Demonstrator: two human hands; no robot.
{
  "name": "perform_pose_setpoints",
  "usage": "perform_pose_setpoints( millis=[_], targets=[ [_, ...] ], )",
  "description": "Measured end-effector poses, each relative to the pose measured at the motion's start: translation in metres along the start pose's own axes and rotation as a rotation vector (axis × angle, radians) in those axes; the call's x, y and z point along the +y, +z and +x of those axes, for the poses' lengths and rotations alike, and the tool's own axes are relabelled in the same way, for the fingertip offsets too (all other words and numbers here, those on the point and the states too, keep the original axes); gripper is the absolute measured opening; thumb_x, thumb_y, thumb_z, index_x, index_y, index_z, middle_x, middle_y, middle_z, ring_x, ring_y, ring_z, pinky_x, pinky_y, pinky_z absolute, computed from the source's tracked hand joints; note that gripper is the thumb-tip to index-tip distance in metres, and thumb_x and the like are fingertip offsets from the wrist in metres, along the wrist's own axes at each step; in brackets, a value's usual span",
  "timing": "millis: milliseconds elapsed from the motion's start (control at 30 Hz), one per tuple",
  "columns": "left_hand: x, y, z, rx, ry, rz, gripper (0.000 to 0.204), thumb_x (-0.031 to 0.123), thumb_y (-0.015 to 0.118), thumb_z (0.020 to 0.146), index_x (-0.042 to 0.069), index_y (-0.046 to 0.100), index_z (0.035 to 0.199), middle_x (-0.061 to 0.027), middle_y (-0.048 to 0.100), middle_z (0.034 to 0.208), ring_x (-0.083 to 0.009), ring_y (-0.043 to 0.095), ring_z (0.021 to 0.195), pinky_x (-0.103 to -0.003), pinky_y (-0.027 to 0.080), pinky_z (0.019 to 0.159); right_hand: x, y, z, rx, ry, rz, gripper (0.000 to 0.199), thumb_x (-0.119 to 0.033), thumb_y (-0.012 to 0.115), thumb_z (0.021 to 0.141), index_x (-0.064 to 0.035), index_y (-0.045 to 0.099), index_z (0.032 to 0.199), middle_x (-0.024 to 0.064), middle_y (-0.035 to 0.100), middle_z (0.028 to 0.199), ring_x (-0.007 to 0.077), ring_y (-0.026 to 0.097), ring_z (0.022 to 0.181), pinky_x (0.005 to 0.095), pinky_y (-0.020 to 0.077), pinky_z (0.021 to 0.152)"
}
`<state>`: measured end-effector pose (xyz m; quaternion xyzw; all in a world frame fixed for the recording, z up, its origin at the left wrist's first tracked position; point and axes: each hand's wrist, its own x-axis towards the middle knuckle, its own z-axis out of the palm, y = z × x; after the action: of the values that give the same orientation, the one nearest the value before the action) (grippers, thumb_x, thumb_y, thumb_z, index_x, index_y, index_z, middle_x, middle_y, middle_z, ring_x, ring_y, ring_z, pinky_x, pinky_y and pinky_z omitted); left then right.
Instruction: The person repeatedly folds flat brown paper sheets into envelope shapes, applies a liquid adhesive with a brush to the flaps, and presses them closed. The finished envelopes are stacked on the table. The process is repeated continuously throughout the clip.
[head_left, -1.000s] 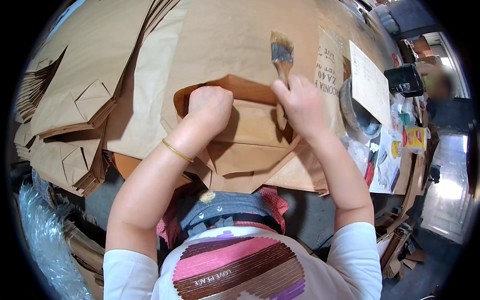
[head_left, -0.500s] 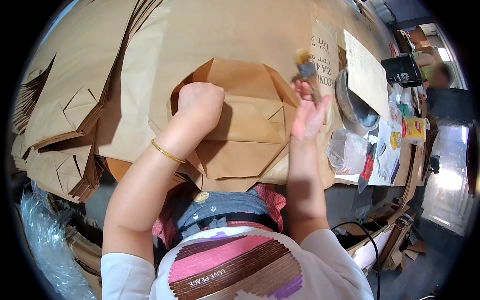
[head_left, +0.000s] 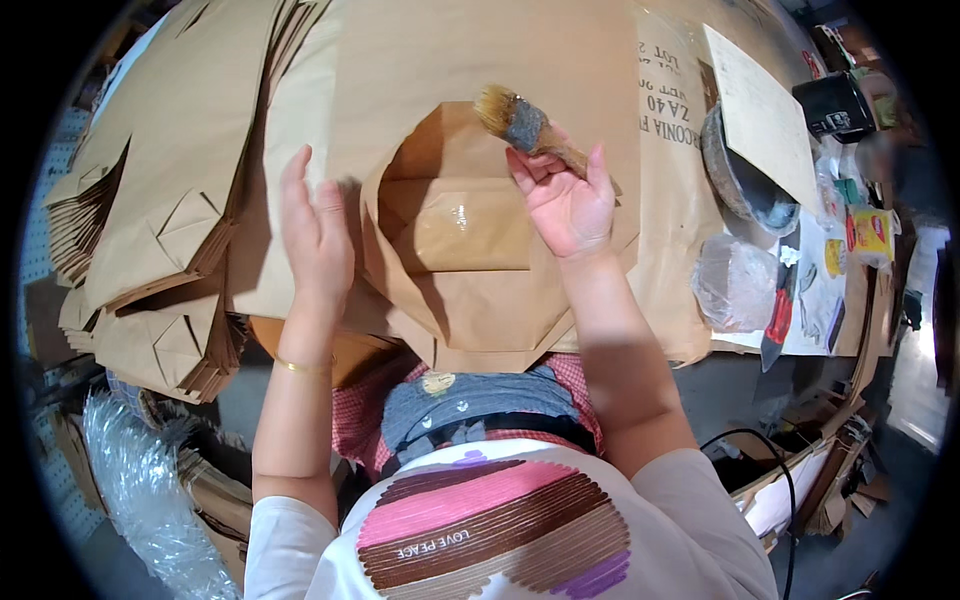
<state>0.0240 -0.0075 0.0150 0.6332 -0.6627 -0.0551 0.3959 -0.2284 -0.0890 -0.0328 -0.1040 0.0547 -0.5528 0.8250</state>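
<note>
A brown paper bag (head_left: 485,310) lies in front of me with its folded end spread open. On a flap inside it is a small shiny wet-looking patch (head_left: 461,217). At the bag's left edge is my left hand (head_left: 318,240), upright with fingers stretched and nothing in it. My right hand (head_left: 568,200), palm turned up over the bag's right side, grips a paintbrush (head_left: 527,122) by its wooden handle. The yellowish bristles point up and left, above the bag's far edge.
Stacked paper bags (head_left: 165,240) fill the left side. To the right stand a basin (head_left: 735,175) with a pale board (head_left: 765,130) across it, a clear plastic container (head_left: 735,283), a red-handled knife (head_left: 780,318) and a yellow packet (head_left: 872,237). Crinkled plastic (head_left: 150,490) hangs lower left.
My left hand has come out of the bag's opening, moved left and uncurled from a fist. The right hand has brought the paintbrush leftward over the bag. The wet patch now shows.
</note>
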Motion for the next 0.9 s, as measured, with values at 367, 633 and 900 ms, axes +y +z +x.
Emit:
perform_pose_setpoints(
  millis=[367, 633, 900],
  targets=[
    [0.036, 0.03, -0.051, -0.362, -0.075, 0.542, 0.069, 0.04, 0.049, 0.093, -0.002, 0.032, 0.145, -0.0225, 0.03, 0.151, -0.0349, 0.024, 0.142, -0.052, 0.016, 0.115, 0.004, 0.01, -0.003, 0.093, 0.036, -0.34, 0.043, -0.039, 0.048, 0.1, -0.0031, 0.055, 0.123, 0.0116, 0.067, 0.096, 0.023, 0.064, 0.093, 0.0429, 0.0473, 0.098],
    [0.007, 0.006, -0.016, -0.555, 0.239, 0.209, 0.061, 0.029, 0.047, 0.093, -0.001, 0.033, 0.144, -0.0202, 0.031, 0.151, -0.0349, 0.025, 0.141, -0.044, 0.017, 0.118, -0.008, 0.005, -0.042, 0.088, 0.262, -0.607, 0.03, -0.02, 0.057, 0.096, -0.0005, 0.059, 0.118, 0.0091, 0.065, 0.096, 0.0147, 0.059, 0.077, 0.0276, 0.0486, 0.068],
    [0.003, 0.018, -0.025, -0.505, 0.307, 0.413, 0.06, 0.029, 0.046, 0.093, -0.001, 0.034, 0.144, -0.0217, 0.03, 0.15, -0.0366, 0.025, 0.141, -0.045, 0.017, 0.117, -0.067, 0.102, -0.12, -0.557, -0.101, -2.051, 0.025, -0.01, 0.07, 0.079, 0.0004, 0.067, 0.102, 0.01, 0.068, 0.086, 0.0224, 0.065, 0.078, 0.0304, 0.0536, 0.066]
  ],
)
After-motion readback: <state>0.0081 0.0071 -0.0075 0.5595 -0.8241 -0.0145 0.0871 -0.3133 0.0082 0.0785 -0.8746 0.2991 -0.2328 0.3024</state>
